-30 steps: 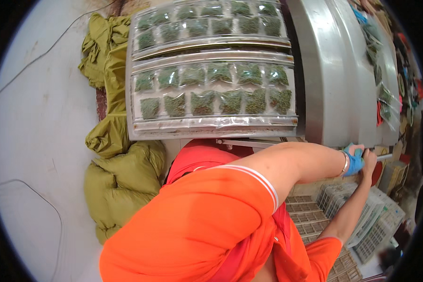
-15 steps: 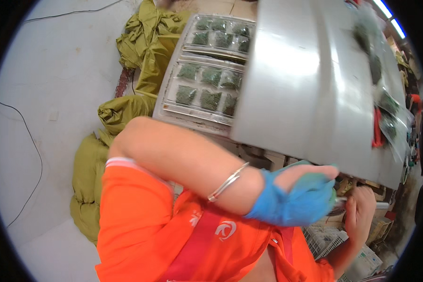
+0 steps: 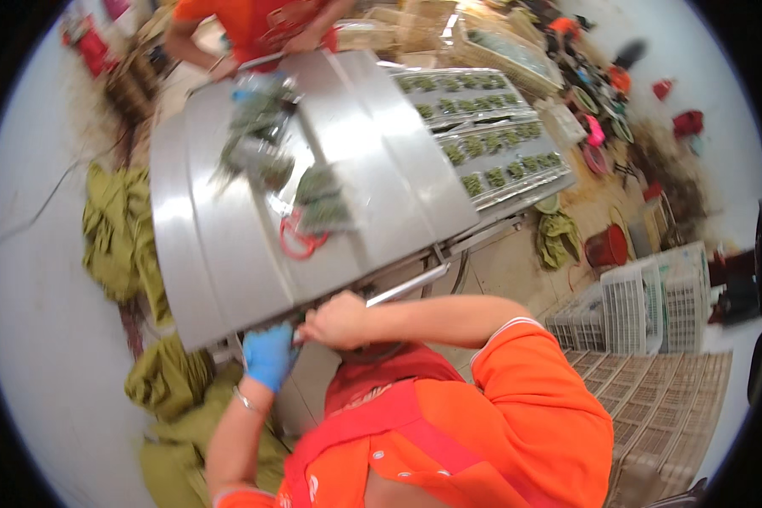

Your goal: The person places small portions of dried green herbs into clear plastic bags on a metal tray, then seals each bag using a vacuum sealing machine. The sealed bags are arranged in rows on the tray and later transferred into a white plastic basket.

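Note:
My left hand (image 3: 268, 354), in a blue glove, is closed at the left part of a metal bar (image 3: 411, 284) along the machine's near edge. My bare right hand (image 3: 337, 320) grips the same bar close beside it. Beyond both hands lies a wide steel lid (image 3: 389, 157), covering the machine's left side. Clear bags of green, leafy-looking stuff (image 3: 323, 199) rest on the lid with red-handled scissors (image 3: 303, 240). To the right, the uncovered bed (image 3: 491, 152) holds rows of small green-filled bags.
Across the machine, a person in orange (image 3: 258, 34) has both hands at the far edge. Olive cloth (image 3: 123, 229) is heaped at left. Plastic crates (image 3: 660, 292), a red bucket (image 3: 607, 246) and a woven mat (image 3: 660, 398) stand at right. More people appear far back.
The lid has swung from the right side to the left, covering the left bed and baring the right one. My hands have moved left with the bar, and my view has turned.

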The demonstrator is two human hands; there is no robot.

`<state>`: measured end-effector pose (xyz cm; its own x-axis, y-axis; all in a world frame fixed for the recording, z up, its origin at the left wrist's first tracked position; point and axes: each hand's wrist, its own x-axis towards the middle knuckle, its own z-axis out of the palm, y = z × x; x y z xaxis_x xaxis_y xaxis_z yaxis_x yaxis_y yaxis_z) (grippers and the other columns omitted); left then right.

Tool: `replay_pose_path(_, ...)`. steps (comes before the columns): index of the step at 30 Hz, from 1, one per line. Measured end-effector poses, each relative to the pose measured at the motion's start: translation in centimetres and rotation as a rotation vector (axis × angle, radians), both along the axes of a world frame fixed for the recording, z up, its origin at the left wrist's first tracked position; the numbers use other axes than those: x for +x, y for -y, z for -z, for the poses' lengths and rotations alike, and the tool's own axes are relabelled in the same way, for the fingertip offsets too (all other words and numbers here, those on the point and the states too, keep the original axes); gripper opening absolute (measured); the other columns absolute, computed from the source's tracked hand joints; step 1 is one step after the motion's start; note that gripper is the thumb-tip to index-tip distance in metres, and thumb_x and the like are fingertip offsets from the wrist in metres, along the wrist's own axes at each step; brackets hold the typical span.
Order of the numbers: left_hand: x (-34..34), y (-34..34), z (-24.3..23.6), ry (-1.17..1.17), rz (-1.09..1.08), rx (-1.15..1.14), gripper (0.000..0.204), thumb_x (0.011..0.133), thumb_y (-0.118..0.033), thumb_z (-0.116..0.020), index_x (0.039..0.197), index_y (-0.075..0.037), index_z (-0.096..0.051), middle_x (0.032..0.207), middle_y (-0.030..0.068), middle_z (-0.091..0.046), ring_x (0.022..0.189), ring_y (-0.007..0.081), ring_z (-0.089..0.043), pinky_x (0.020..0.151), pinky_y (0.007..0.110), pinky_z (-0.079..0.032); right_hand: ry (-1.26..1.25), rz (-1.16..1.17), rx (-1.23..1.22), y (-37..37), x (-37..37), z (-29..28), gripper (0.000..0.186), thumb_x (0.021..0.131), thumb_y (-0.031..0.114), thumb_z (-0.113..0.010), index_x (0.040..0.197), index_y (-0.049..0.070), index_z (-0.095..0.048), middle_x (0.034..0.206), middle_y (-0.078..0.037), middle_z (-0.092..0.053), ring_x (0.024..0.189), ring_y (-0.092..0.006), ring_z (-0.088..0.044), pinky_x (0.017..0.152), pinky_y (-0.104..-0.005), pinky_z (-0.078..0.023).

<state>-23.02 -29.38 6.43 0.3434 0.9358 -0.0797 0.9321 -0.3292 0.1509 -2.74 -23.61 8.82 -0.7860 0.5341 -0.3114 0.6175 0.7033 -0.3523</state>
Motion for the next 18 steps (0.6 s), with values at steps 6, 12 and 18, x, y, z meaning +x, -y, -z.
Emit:
replay_pose_path(6,-0.5,1.3,2.7,-0.027,0.043,0.072,0.026,0.070,-0.037,-0.080,0.070,-0.020,-0.061,0.057,0.0059,-0.062,0.049,0.0256,-0.062,0.049,0.041,-0.047,-0.269,0.165,-0.002,1.5,-0.7,3.1,0.052,0.100,0.046,-0.049,0.066,0.010,-0.066,0.053,-0.012,-0.062,0.048,-0.0327,-0.064,0.046,-0.0435,-0.052)
replay_pose_path(12,-0.6,1.0,2.2,-0.028,0.056,0.024,0.027,0.070,-0.035,-0.082,0.075,-0.017,-0.063,0.066,0.0070,-0.065,0.055,0.0287,-0.064,0.053,0.042,-0.050,-0.381,0.225,0.045,1.4,-0.8,3.9,0.054,0.099,0.046,-0.051,0.060,0.011,-0.063,0.050,-0.010,-0.060,0.046,-0.0313,-0.062,0.044,-0.0417,-0.049)
replay_pose_path(18,2.3,-1.5,-2.6,0.152,0.238,0.003,0.040,0.075,-0.036,-0.081,0.104,-0.011,-0.069,0.101,0.0094,-0.071,0.084,0.0294,-0.068,0.069,0.040,-0.054,-0.919,0.231,0.249,0.9,5.1,1.1,0.017,0.090,0.027,-0.062,0.091,0.009,-0.059,0.080,-0.006,-0.059,0.072,-0.0279,-0.061,0.065,-0.0401,-0.049)
